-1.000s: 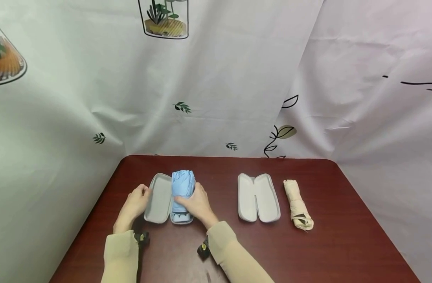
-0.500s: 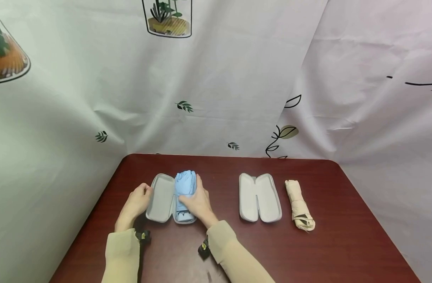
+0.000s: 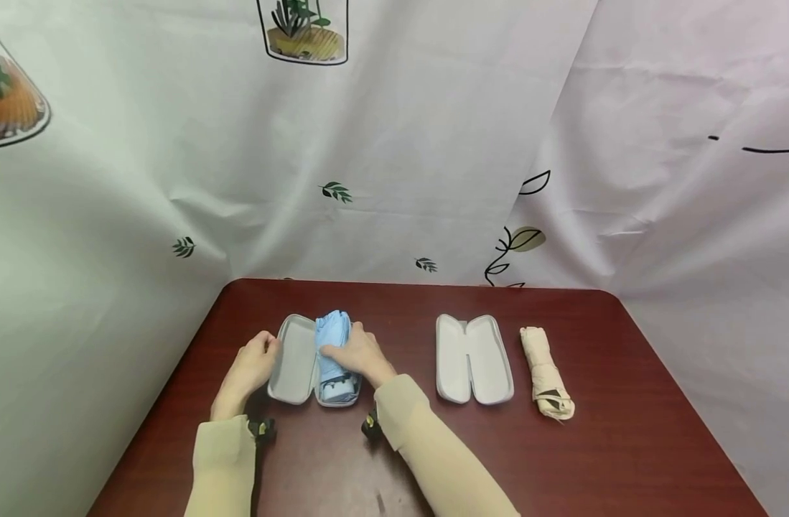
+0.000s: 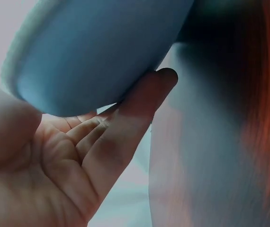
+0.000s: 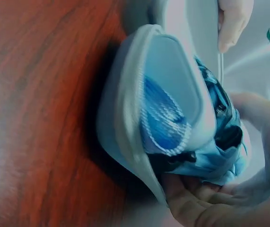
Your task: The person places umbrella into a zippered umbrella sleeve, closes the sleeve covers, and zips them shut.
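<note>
A folded blue umbrella (image 3: 332,330) lies in the right half of an open pale grey hard case (image 3: 293,362), slightly aslant. My right hand (image 3: 362,353) grips it from the right, thumb over its top and fingers along its far side. In the right wrist view a blue wrist cord (image 5: 166,118) lies looped inside the case's near end, and the umbrella's body stands partly above the rim. My left hand (image 3: 250,365) holds the left half of the case by its outer edge. The left wrist view shows fingers (image 4: 125,123) beneath the case's smooth outer shell (image 4: 92,56).
A second open pale case (image 3: 487,359) lies to the right on the reddish-brown table (image 3: 394,445). Beside it rests a rolled beige umbrella (image 3: 545,373). A printed white curtain (image 3: 394,143) hangs behind the table and along both sides.
My right hand has shifted a little away from me along the umbrella, which now lies more aslant, its far end further left. The left hand keeps its place at the case edge.
</note>
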`<state>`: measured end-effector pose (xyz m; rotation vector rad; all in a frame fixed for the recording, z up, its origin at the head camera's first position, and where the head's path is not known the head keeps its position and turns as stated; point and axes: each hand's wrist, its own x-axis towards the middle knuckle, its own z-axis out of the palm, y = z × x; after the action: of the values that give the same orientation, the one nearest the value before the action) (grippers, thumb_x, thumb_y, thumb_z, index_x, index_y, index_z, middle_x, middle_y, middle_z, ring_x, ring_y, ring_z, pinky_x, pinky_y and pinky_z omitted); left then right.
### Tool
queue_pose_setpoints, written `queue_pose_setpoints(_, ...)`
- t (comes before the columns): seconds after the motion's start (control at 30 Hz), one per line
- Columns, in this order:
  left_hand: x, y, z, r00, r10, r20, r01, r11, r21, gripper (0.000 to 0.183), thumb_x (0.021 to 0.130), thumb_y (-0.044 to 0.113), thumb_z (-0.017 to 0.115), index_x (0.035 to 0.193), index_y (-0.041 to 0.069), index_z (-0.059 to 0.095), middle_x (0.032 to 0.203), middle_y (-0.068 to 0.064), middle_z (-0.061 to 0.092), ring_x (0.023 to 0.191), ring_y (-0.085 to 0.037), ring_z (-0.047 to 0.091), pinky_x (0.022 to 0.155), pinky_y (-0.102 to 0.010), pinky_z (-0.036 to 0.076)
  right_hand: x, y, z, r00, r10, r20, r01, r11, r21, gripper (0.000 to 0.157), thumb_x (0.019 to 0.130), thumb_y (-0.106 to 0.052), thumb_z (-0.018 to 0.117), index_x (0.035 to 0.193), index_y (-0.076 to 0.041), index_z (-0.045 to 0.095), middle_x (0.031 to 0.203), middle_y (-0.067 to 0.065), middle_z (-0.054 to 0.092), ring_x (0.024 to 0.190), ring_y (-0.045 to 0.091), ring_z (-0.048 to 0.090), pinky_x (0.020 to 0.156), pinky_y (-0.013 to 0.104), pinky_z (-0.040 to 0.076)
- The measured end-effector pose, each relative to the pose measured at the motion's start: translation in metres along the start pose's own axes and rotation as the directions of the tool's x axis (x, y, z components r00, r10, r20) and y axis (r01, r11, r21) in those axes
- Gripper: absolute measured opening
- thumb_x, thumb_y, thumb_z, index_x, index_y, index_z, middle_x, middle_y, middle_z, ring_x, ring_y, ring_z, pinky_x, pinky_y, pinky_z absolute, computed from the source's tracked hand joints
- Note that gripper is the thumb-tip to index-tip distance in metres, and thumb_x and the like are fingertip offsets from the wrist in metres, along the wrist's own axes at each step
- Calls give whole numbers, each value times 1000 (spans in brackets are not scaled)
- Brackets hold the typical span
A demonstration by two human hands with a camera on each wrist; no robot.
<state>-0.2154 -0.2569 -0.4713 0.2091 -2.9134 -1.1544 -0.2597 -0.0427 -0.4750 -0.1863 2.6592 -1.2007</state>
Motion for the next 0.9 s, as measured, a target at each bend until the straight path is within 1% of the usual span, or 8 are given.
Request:
queue_pose_setpoints(0.07, 0, 0, 1, 1000, 0, 8, 0, 1000, -8, 22, 104, 21, 38, 95, 3, 49, 75, -8, 46, 71, -24, 48, 62, -35, 37, 1, 0, -1, 1000, 20, -10, -20, 1000, -21, 82, 82, -54, 69, 135, 3, 45, 103, 14, 62, 92, 22, 61, 78, 37, 50)
queue_pose_setpoints(0.13, 0, 0, 2, 1000, 1, 12, -1, 1000, -11, 22, 103, 21, 38, 95, 4, 49, 74, -8, 46, 71, -24, 48, 61, -35, 37, 2, 1, -1, 999, 34, -26, -35, 999, -26, 77, 83, -56, 66, 131, 2, 51, 103, 12, 62, 93, 21, 60, 80, 37, 50)
queue_pose_setpoints(0.23, 0, -1, 2, 1000, 1, 11, -1, 1000, -8, 22, 102, 20, 38, 94, 4, 49, 74, -8, 47, 71, -24, 48, 61, -35, 37, 4, 5, 0, 999, 33, -37, -33, 999, -1, 64, 84, -53, 66, 121, 0, 59, 95, 7, 63, 86, 18, 60, 77, 35, 51)
queue_pose_setpoints(0.37, 1, -2, 1, 1000, 13, -5, -13, 1000, 2, 20, 102, 18, 38, 93, 4, 49, 75, -9, 49, 72, -25, 50, 62, -35, 38, 8, 11, 1, 999, 8, -49, -6, 999, 42, 53, 83, -49, 67, 110, -3, 62, 87, 3, 61, 80, 16, 58, 72, 33, 51)
queue_pose_setpoints(0.5, 1, -2, 0, 1000, 21, 0, -21, 1000, 1, 20, 102, 18, 38, 93, 4, 49, 76, -9, 50, 73, -26, 51, 63, -35, 39, 8, 13, 3, 997, 4, -82, 1, 998, 65, 52, 83, -47, 66, 108, -3, 62, 83, 2, 60, 77, 15, 57, 70, 32, 50)
queue_pose_setpoints(0.63, 1, -2, 0, 1000, 12, -1, -12, 1000, -2, 20, 102, 18, 38, 94, 3, 49, 76, -9, 50, 73, -26, 51, 62, -35, 39, 7, 13, 4, 995, 18, -103, -9, 996, 88, 53, 82, -47, 67, 109, -1, 61, 81, 2, 59, 75, 15, 57, 68, 31, 50)
queue_pose_setpoints(0.7, 1, -2, 0, 1000, 8, -2, -8, 1000, -7, 20, 102, 18, 37, 94, 3, 49, 76, -9, 49, 72, -25, 50, 62, -35, 39, 6, 12, 4, 993, 21, -113, -12, 996, 85, 52, 81, -47, 67, 106, -2, 62, 80, 2, 59, 74, 14, 57, 66, 30, 50)
queue_pose_setpoints(0.9, 1, -2, 1, 1000, 12, -8, -12, 1000, -6, 20, 101, 17, 37, 94, 3, 49, 76, -9, 49, 72, -25, 50, 61, -35, 39, 8, 12, 3, 986, 5, -168, 5, 999, 54, 32, 79, -41, 69, 80, -10, 64, 69, -1, 59, 64, 14, 55, 58, 28, 47)
